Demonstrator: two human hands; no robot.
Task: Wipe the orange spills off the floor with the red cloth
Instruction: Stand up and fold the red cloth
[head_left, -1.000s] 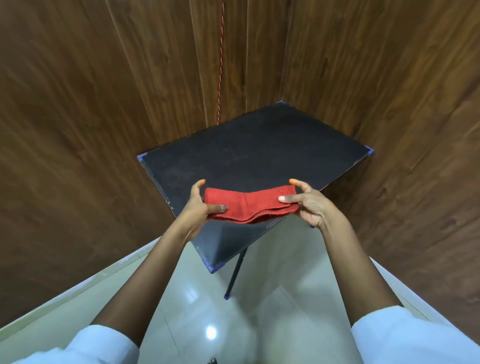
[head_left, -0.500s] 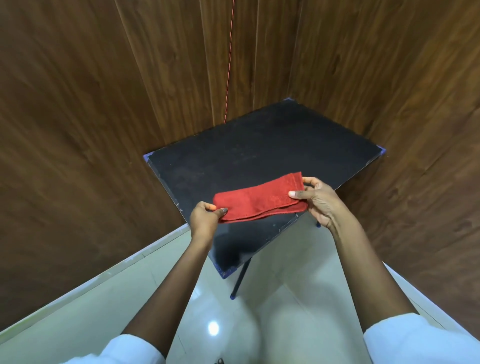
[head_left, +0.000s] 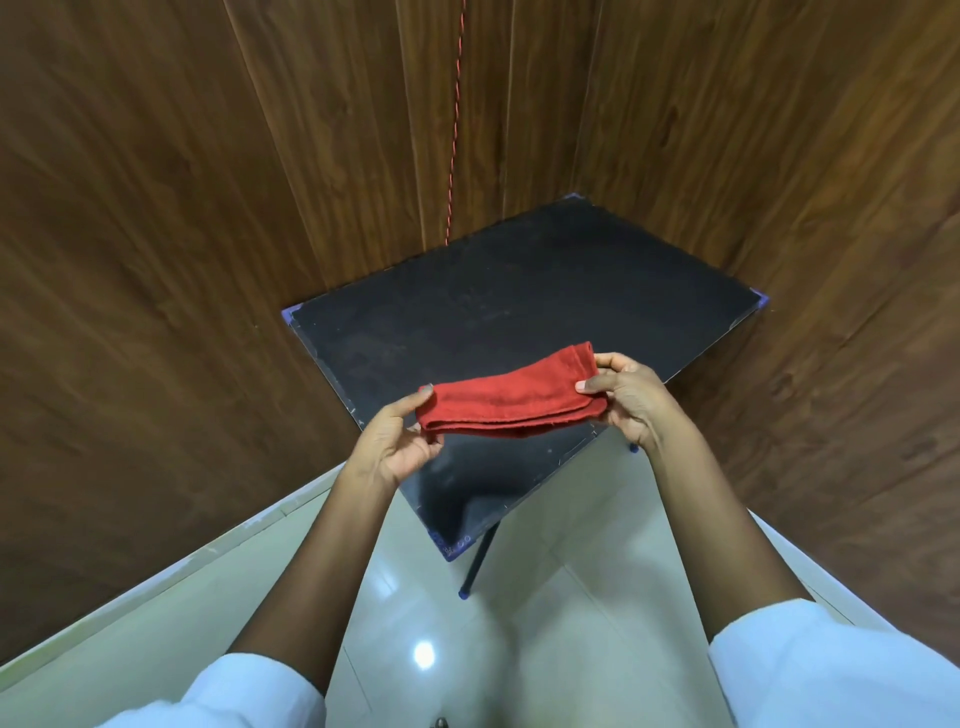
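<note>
A folded red cloth (head_left: 511, 399) is held flat between both hands, just above the near part of a small black table (head_left: 519, 291). My left hand (head_left: 397, 441) pinches the cloth's left end with thumb on top. My right hand (head_left: 628, 397) grips the right end, which sits a little higher and farther. The pale glossy tiled floor (head_left: 550, 613) shows below the table; no orange spill is visible on it in this view.
The black table stands in a corner of dark wooden wall panels (head_left: 156, 260), on thin black legs (head_left: 480, 561). A thin red cord (head_left: 454, 119) hangs down the wall behind it. A pale skirting edge (head_left: 156, 577) runs along the left wall.
The cloth has tilted, its right end raised and pushed farther over the table. My left hand shifted its grip at the left end. The camera has dipped slightly towards the table.
</note>
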